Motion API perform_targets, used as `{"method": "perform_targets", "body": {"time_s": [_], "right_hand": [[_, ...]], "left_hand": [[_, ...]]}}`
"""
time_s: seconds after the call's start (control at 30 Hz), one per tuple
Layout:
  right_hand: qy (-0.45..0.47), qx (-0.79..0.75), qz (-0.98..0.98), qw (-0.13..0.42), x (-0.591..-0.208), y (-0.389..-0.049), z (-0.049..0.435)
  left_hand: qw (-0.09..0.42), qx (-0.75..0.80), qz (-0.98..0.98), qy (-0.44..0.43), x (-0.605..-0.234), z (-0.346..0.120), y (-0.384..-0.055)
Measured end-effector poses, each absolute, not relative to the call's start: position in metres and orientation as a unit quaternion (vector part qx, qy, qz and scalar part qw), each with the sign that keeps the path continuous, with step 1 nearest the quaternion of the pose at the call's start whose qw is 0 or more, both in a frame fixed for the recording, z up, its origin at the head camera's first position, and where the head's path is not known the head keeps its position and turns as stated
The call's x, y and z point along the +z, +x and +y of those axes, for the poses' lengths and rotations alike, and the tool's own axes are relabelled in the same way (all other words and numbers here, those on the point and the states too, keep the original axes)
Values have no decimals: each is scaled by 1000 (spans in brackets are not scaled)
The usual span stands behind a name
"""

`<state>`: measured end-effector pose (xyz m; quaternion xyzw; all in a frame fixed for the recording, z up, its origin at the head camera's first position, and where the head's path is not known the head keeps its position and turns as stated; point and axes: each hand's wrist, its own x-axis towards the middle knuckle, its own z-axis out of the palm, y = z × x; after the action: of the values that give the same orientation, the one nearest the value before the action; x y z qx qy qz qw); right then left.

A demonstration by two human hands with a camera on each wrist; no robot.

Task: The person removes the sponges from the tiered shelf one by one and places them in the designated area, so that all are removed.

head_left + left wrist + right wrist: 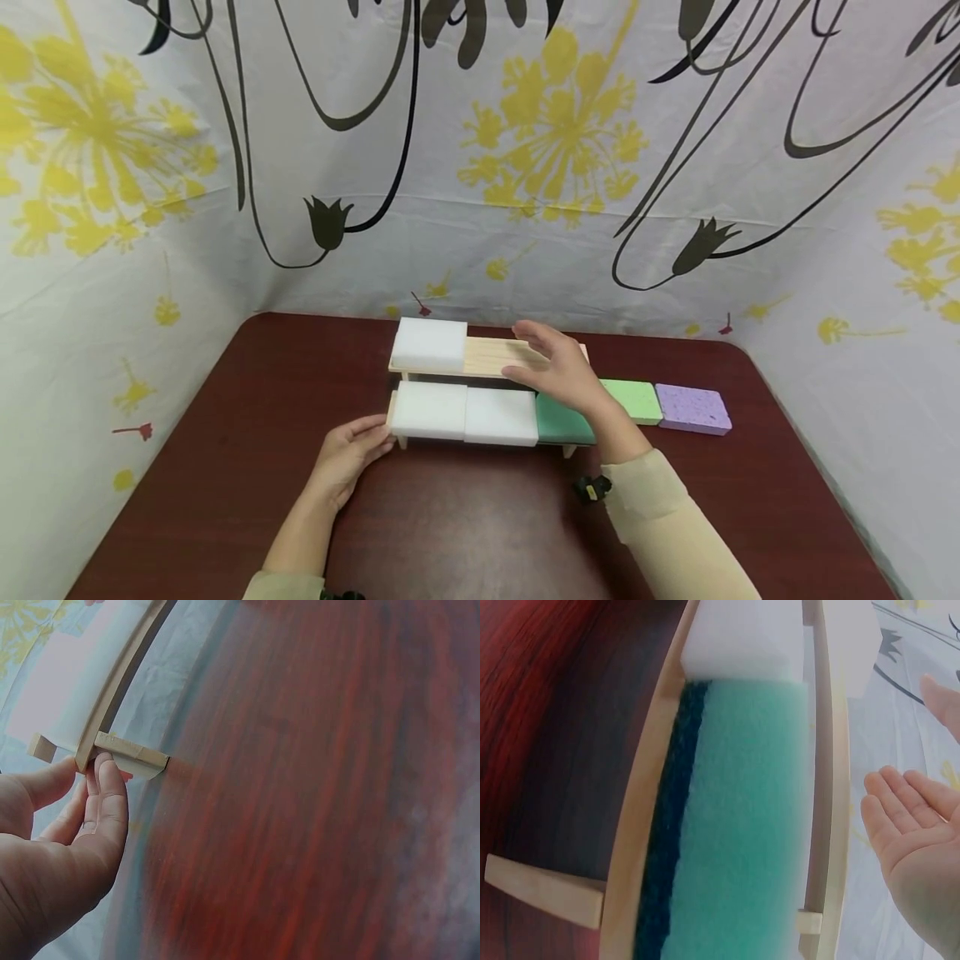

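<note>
My left hand (351, 460) pinches the left end of the front wooden stand (124, 675), thumb on one side and fingers on the other near a leg (131, 750). Two white sponges (430, 410) and a green sponge (742, 810) with a dark scouring layer lie in a row on that stand. Over the back wooden stand (487, 357) hovers my right hand (558, 367), fingers extended, thumb apart, holding nothing. Another white sponge (429, 344) sits on the back stand's left end. The right forearm hides part of both stands' right side.
To the right of the stands, a light green sponge (633, 401) and a speckled purple sponge (692, 409) lie side by side on the dark red table (480, 517). Patterned white cloth (450, 242) rises behind the table and along both sides.
</note>
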<state>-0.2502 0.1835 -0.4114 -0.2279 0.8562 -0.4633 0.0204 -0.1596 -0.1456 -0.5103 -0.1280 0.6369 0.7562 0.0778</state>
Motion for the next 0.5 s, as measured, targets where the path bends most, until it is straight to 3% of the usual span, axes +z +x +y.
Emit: {"method": "perform_targets", "body": {"time_s": [0.5], "right_hand": [[-252, -450, 857, 11, -410, -252, 164]], "left_hand": [[74, 755, 639, -127, -509, -145, -158]]}}
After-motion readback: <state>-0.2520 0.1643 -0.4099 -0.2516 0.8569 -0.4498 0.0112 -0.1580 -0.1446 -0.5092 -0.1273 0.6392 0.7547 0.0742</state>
